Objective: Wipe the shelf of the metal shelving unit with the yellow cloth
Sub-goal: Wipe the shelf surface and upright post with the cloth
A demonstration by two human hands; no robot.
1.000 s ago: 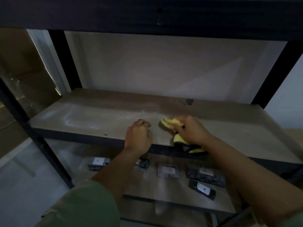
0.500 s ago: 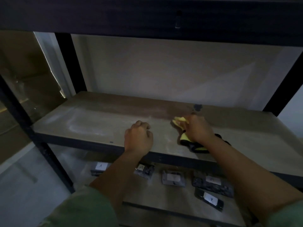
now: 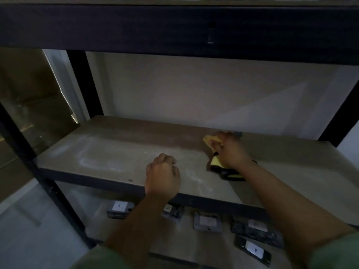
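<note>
Two hands on shelf — my right hand grips yellow cloth near back edge; my left hand fisted, empty, at front edge.

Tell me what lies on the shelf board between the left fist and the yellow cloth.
Nothing solid: the head view shows bare dusty shelf board with pale streaks between the left hand and the yellow cloth.

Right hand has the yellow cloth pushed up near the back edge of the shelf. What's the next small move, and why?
Probably drag the yellow cloth leftward under the right hand, along the back of the shelf. Pale dusty streaks show on the shelf's left and front areas, so that stretch looks unwiped. The left hand rests as a loose fist near the front edge, bracing.
</note>
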